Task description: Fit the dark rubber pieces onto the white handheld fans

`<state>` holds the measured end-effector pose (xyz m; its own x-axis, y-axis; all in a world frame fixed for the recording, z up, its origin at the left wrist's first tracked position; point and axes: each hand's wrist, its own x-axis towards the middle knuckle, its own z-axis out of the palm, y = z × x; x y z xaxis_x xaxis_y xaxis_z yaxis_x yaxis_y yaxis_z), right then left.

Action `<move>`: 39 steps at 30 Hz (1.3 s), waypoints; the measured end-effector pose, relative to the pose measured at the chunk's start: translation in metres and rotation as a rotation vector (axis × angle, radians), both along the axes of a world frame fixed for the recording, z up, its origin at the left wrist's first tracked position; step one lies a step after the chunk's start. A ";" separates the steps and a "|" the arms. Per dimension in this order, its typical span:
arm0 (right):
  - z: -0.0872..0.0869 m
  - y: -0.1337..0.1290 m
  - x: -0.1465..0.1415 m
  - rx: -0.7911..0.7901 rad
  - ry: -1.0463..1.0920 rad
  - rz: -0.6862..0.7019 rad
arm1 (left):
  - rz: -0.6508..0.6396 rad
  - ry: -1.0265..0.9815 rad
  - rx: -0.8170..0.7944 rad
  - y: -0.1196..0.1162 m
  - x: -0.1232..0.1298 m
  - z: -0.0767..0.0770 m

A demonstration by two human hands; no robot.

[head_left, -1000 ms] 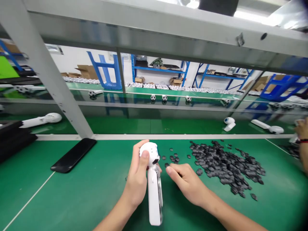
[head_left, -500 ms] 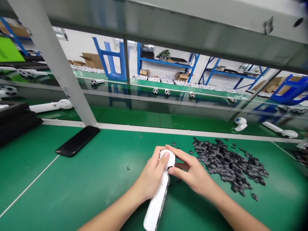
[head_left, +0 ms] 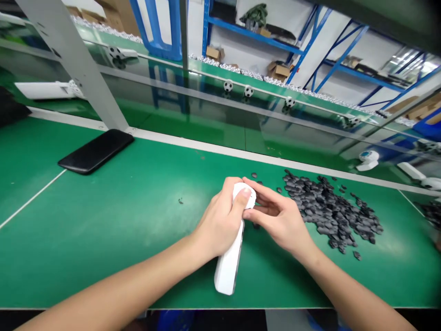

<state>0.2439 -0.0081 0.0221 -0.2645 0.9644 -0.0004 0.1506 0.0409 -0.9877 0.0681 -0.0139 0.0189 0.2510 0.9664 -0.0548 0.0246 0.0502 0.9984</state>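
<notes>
A white handheld device with a round, ball-like head and a long flat handle (head_left: 228,266) is in front of me, its handle pointing down toward the table's near edge. My left hand (head_left: 222,220) is wrapped round the head and upper handle, thumb pressed on top of the head. From the right, my right hand (head_left: 280,216) pinches the side of the head between thumb and fingertips. Whether a small black piece sits under those fingertips is hidden. To the right of my right hand spreads a pile of small black flat pieces (head_left: 327,209).
A black phone-like slab (head_left: 96,151) lies at the left on the green table (head_left: 131,220). A slanted metal post (head_left: 79,69) rises behind it. Beyond a pale rail stand small black-and-white balls (head_left: 248,91) and other white devices (head_left: 368,160). Blue shelves (head_left: 255,34) are at the back.
The view has tilted down and turned, so the table's near edge now shows. Both hands keep their hold on the device's head; the black patch by the right thumb no longer shows.
</notes>
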 end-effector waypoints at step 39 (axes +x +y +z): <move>-0.004 0.009 0.020 0.437 -0.130 0.154 | -0.497 0.062 -0.086 0.009 -0.016 0.022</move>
